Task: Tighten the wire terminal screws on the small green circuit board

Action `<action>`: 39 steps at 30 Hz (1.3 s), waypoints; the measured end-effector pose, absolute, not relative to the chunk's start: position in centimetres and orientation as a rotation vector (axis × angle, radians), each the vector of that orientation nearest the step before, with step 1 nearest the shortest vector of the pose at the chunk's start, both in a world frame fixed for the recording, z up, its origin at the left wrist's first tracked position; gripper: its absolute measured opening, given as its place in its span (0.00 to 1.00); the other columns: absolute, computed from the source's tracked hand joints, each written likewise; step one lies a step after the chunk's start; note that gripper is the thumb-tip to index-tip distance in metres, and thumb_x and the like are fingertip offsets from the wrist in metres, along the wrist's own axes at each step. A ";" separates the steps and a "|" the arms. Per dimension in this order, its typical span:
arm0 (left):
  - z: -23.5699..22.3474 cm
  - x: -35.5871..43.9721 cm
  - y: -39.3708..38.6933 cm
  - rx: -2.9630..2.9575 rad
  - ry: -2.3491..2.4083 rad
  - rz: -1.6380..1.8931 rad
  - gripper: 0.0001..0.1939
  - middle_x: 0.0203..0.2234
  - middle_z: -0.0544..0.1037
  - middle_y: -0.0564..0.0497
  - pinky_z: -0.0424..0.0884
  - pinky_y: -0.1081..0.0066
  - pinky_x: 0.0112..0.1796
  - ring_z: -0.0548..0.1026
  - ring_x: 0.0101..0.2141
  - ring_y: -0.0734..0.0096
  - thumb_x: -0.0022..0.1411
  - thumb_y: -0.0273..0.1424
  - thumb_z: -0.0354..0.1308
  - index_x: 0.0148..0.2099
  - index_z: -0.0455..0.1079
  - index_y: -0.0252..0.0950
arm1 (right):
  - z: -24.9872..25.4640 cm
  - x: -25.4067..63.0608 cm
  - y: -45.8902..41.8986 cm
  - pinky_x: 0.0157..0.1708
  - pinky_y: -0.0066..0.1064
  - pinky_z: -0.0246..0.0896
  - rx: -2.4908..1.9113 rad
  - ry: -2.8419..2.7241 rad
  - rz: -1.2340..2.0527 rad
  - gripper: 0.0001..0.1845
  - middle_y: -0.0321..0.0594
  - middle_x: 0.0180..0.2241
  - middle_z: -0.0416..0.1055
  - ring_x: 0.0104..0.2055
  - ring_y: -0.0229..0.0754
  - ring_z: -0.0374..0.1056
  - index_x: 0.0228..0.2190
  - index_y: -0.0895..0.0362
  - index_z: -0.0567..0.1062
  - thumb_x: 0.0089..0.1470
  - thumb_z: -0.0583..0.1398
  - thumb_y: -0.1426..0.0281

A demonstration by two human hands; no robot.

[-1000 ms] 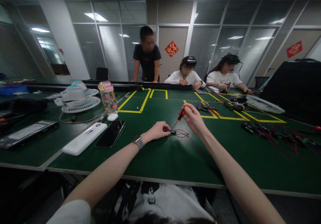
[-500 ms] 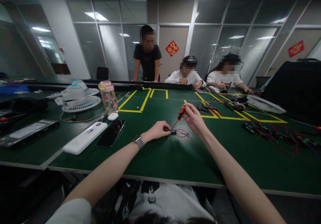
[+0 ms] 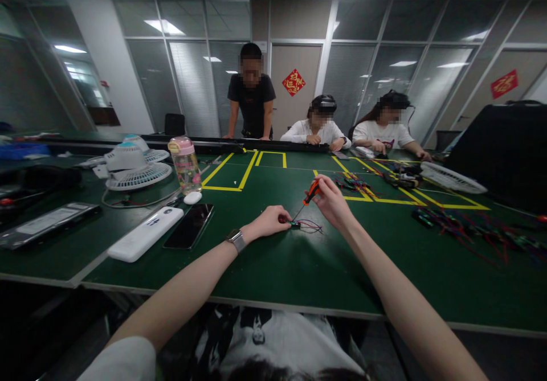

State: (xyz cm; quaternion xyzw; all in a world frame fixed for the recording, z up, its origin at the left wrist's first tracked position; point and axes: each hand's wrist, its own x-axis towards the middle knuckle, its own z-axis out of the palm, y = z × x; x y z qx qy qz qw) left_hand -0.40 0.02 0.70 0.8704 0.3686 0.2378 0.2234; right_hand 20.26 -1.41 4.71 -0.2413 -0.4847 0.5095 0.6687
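Observation:
In the head view, my left hand [image 3: 272, 220] rests low over the green table, its fingers pinching a small green circuit board [image 3: 294, 224]. Thin red and dark wires [image 3: 311, 226] trail from the board to the right. My right hand [image 3: 332, 200] is closed round the handle of an orange and black screwdriver [image 3: 312, 191]. The screwdriver leans, with its thin shaft running down left to the board by my left fingertips. Whether the tip sits in a screw is too small to tell.
Left of my hands lie a black phone [image 3: 188, 226], a white power bank-like case [image 3: 146, 234], a pink-lidded bottle [image 3: 185, 165] and white fans [image 3: 139, 175]. Several wired boards [image 3: 352, 183] lie beyond my right hand, more wired boards [image 3: 478, 230] further right. Three people are across the table.
The orange screwdriver handle and my right fingers have shifted very slightly. My left hand and the board stay in place.

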 end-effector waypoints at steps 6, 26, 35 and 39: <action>0.7 -0.4 0.1 2.409 1.018 0.650 0.09 0.36 0.77 0.48 0.69 0.72 0.37 0.74 0.35 0.68 0.59 0.31 0.63 0.41 0.79 0.35 | 4.6 20.7 -1.1 0.43 0.36 0.66 -0.531 -1.117 1.201 0.14 0.35 0.34 0.76 0.37 0.40 0.71 0.38 0.48 0.77 0.49 0.67 0.58; 0.9 -0.3 -0.2 2.427 1.035 0.655 0.08 0.35 0.77 0.48 0.68 0.73 0.36 0.75 0.34 0.69 0.58 0.30 0.63 0.40 0.79 0.34 | 5.0 19.6 -2.0 0.41 0.33 0.66 -0.519 -1.164 1.161 0.14 0.35 0.35 0.75 0.39 0.40 0.70 0.35 0.48 0.78 0.47 0.69 0.55; 0.7 -0.4 0.0 2.398 1.019 0.657 0.08 0.36 0.77 0.48 0.69 0.72 0.37 0.75 0.35 0.68 0.58 0.31 0.64 0.41 0.79 0.34 | 4.8 20.0 -1.7 0.43 0.36 0.68 -0.540 -1.112 1.193 0.15 0.33 0.31 0.75 0.36 0.40 0.70 0.36 0.47 0.77 0.47 0.69 0.55; 0.7 -0.4 0.0 2.392 1.017 0.650 0.09 0.37 0.77 0.48 0.70 0.71 0.37 0.75 0.36 0.67 0.58 0.31 0.63 0.41 0.79 0.35 | 4.8 20.2 -1.5 0.45 0.40 0.68 -0.517 -1.106 1.222 0.12 0.33 0.32 0.76 0.36 0.41 0.72 0.36 0.46 0.75 0.50 0.66 0.57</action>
